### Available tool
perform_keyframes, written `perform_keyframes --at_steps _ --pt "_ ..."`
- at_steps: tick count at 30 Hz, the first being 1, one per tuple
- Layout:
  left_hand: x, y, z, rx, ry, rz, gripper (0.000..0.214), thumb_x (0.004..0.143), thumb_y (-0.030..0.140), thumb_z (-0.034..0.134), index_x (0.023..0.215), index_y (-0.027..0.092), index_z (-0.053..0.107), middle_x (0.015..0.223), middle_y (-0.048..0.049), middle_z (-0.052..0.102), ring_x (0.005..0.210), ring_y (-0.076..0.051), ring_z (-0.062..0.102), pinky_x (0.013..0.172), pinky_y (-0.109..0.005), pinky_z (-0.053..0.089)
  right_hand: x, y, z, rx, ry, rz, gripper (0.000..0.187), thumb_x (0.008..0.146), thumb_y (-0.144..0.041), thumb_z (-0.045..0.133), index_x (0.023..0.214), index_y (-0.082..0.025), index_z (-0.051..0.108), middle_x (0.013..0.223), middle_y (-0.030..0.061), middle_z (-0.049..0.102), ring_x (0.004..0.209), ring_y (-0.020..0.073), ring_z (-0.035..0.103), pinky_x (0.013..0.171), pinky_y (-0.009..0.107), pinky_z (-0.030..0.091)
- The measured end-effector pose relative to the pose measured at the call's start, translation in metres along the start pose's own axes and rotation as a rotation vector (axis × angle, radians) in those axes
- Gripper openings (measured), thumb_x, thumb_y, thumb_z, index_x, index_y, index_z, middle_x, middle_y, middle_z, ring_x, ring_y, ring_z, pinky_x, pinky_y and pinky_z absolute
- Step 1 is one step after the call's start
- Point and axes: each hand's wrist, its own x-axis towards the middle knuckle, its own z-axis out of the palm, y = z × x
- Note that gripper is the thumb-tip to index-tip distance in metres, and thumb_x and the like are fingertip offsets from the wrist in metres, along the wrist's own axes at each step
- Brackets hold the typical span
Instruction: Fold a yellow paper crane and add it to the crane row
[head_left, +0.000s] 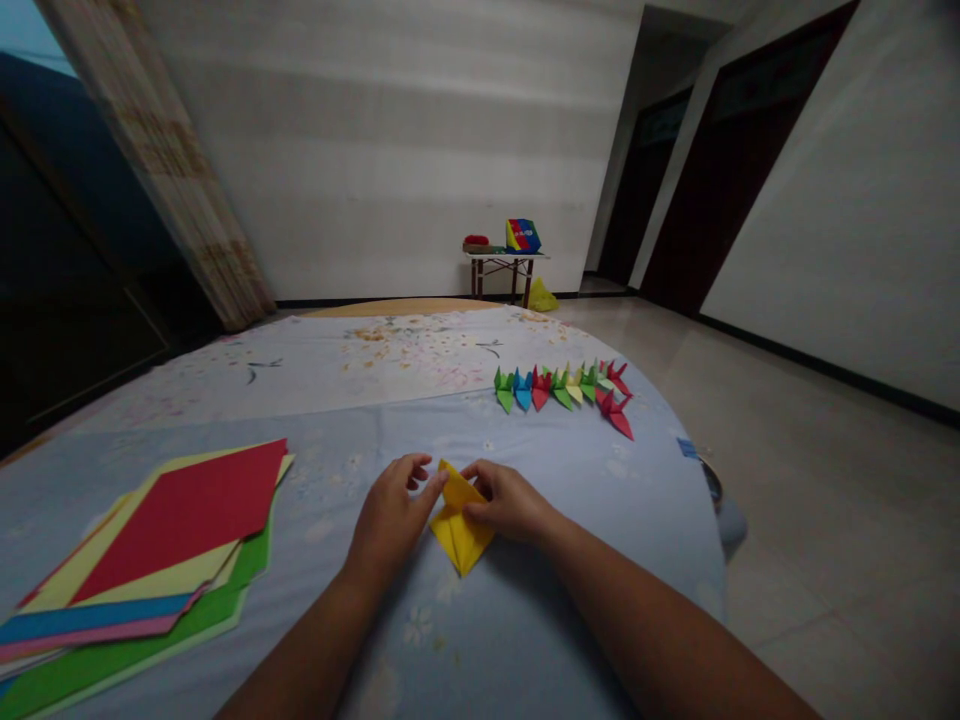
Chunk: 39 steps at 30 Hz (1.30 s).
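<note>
A piece of folded yellow paper [461, 540], creased into a kite-like shape with a point toward me, is at the middle of the near tablecloth. My right hand [514, 500] grips its right side, the thumb on the front and the fingers near the upper edge. On the other side, my left hand [394, 510] has its thumb tip against the paper's upper left edge. The other left fingers are loosely curled and apart from the paper. Part of the paper's right side is hidden behind my right fingers.
A stack of coloured paper sheets [187, 510] lies at the left, red on top. Several folded paper cranes [540, 388] stand in a row at the back right. Floral cloth [375, 370] covers the round table. A small side table [502, 258] holds a colourful box [523, 235] by the wall.
</note>
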Motion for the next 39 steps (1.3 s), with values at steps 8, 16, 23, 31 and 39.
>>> perform_keyframes --at_steps 8,16,23,31,39 --pt "-0.026 0.027 0.008 0.584 -0.102 0.243 0.028 0.087 0.037 0.039 0.081 0.017 0.058 0.082 -0.0089 0.061 0.082 -0.025 0.054 0.077 -0.038 0.034 -0.001 -0.004 -0.003 -0.528 0.161 -0.061 0.026 0.071 -0.032 0.060 0.095 -0.022 0.060 0.083 0.0022 0.060 0.084 0.0186 0.048 0.076 0.031 0.029" --pt "-0.046 0.023 0.024 0.663 -0.308 0.276 0.032 0.081 0.022 0.049 0.111 0.017 0.056 0.113 -0.0133 0.060 0.107 -0.030 0.049 0.094 -0.048 0.025 0.001 0.003 -0.006 -0.605 0.204 -0.041 0.053 0.068 -0.037 0.065 0.117 -0.024 0.050 0.107 0.0051 0.056 0.100 0.0232 0.043 0.083 0.035 0.028" --pt "-0.049 0.022 0.028 0.737 -0.294 0.266 0.033 0.084 0.021 0.047 0.117 0.018 0.052 0.114 -0.0098 0.060 0.109 -0.025 0.050 0.096 -0.047 0.026 -0.001 0.000 -0.019 -0.627 0.250 -0.104 0.056 0.070 -0.034 0.065 0.122 -0.022 0.048 0.114 0.0075 0.053 0.107 0.0240 0.039 0.088 0.037 0.028" --pt "-0.049 0.021 0.026 0.762 -0.324 0.258 0.031 0.085 0.023 0.047 0.114 0.019 0.055 0.114 -0.0092 0.060 0.110 -0.024 0.050 0.096 -0.048 0.026 -0.011 -0.010 -0.028 -0.746 0.092 -0.267 0.025 0.081 -0.030 0.056 0.104 -0.034 0.063 0.100 0.0039 0.056 0.098 0.0208 0.040 0.082 0.037 0.028" --pt "-0.048 0.023 0.027 0.773 -0.338 0.262 0.031 0.086 0.024 0.045 0.114 0.019 0.055 0.116 -0.0098 0.059 0.111 -0.025 0.049 0.097 -0.048 0.026 -0.001 0.000 -0.023 -0.676 0.165 -0.218 0.026 0.085 -0.025 0.050 0.106 -0.032 0.062 0.102 0.0044 0.056 0.099 0.0199 0.042 0.083 0.036 0.028"
